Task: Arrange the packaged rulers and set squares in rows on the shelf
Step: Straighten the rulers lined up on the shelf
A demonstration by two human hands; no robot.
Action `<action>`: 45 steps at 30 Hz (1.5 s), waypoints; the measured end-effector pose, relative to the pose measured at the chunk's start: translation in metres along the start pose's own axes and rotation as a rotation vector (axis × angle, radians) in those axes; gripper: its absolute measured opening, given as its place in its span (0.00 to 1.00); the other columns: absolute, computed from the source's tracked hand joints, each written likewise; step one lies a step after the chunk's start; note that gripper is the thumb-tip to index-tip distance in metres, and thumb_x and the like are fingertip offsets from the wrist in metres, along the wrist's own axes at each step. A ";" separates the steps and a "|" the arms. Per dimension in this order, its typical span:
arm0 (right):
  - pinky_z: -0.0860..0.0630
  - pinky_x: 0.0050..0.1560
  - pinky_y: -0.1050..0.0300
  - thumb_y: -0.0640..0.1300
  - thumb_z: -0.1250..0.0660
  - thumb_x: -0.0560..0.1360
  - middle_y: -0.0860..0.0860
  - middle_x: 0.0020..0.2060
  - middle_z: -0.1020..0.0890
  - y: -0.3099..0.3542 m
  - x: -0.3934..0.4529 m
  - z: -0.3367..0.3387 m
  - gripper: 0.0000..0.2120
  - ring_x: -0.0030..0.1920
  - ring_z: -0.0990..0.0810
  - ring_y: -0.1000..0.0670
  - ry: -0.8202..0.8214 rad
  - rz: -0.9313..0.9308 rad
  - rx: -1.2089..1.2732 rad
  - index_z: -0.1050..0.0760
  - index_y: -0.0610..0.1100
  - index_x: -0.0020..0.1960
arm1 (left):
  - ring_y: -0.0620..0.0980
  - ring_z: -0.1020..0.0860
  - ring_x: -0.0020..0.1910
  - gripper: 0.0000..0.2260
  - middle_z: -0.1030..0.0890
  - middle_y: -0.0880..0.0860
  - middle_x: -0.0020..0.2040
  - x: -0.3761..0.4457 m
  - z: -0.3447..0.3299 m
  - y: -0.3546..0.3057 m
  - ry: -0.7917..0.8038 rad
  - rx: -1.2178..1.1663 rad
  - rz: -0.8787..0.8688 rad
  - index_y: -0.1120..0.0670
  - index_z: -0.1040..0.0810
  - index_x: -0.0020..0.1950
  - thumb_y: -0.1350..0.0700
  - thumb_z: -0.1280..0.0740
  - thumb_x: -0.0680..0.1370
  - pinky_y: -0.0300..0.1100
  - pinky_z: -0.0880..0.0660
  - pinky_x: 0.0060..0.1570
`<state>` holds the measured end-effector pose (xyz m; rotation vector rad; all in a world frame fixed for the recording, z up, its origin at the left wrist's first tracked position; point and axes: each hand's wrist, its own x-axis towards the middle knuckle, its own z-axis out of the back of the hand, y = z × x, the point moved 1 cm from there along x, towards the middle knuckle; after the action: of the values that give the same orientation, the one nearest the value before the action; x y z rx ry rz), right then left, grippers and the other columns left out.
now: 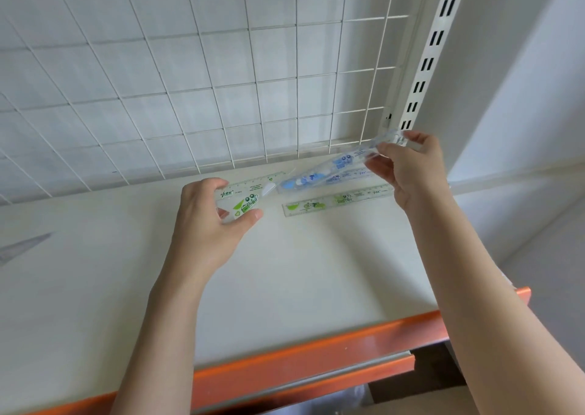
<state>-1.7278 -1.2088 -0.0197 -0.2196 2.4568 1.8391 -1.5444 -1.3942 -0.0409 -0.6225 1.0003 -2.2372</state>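
A clear blue-printed ruler (340, 161) in its packet tilts above the shelf (300, 256), over two rulers lying by the wire grid (221, 82): a blue one (348, 175) and a green one (335, 202). The right hand (408, 167) pinches the blue-printed ruler's far end; the left hand (209, 221) has its grip round a green-printed ruler (243, 197).

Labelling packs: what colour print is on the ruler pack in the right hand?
Blue cartoon print on clear plastic, ruler pack, head view.
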 end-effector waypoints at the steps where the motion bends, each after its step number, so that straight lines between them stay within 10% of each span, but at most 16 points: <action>1: 0.18 0.41 0.56 0.29 0.37 0.74 0.41 0.43 0.22 0.000 0.004 -0.003 0.17 0.35 0.19 0.47 -0.008 -0.010 0.003 0.37 0.44 0.56 | 0.44 0.26 0.47 0.27 0.35 0.44 0.57 0.000 0.000 0.001 -0.003 0.007 0.008 0.50 0.31 0.65 0.49 0.26 0.69 0.37 0.34 0.47; 13: 0.21 0.47 0.57 0.35 0.39 0.75 0.46 0.43 0.20 -0.027 0.025 -0.012 0.21 0.29 0.19 0.53 -0.066 -0.078 -0.382 0.34 0.44 0.67 | 0.46 0.27 0.48 0.29 0.34 0.44 0.56 0.001 0.004 0.008 0.000 0.088 -0.025 0.50 0.31 0.67 0.48 0.26 0.69 0.39 0.33 0.49; 19: 0.32 0.51 0.58 0.43 0.35 0.75 0.47 0.61 0.25 -0.028 0.030 -0.004 0.24 0.58 0.26 0.45 -0.063 0.098 -0.856 0.33 0.41 0.70 | 0.46 0.28 0.49 0.29 0.32 0.47 0.59 0.002 0.006 0.010 0.021 0.115 -0.040 0.50 0.31 0.68 0.48 0.26 0.69 0.40 0.31 0.51; 28: 0.38 0.64 0.50 0.42 0.39 0.76 0.42 0.67 0.32 -0.029 0.028 -0.003 0.24 0.68 0.39 0.40 -0.135 0.177 -1.123 0.36 0.43 0.71 | 0.47 0.28 0.51 0.30 0.32 0.48 0.63 0.000 0.013 0.017 0.041 0.153 -0.028 0.51 0.32 0.68 0.48 0.26 0.70 0.41 0.30 0.53; 45: 0.36 0.62 0.50 0.41 0.38 0.75 0.48 0.59 0.24 -0.050 -0.017 -0.075 0.17 0.63 0.32 0.43 0.429 0.540 -1.486 0.26 0.48 0.63 | 0.51 0.28 0.61 0.31 0.32 0.48 0.64 0.013 0.077 0.057 0.077 0.318 0.011 0.48 0.34 0.69 0.44 0.27 0.69 0.45 0.30 0.57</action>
<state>-1.7007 -1.2937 -0.0438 0.0314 0.6908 3.7333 -1.4870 -1.4717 -0.0367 -0.3913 0.6589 -2.3582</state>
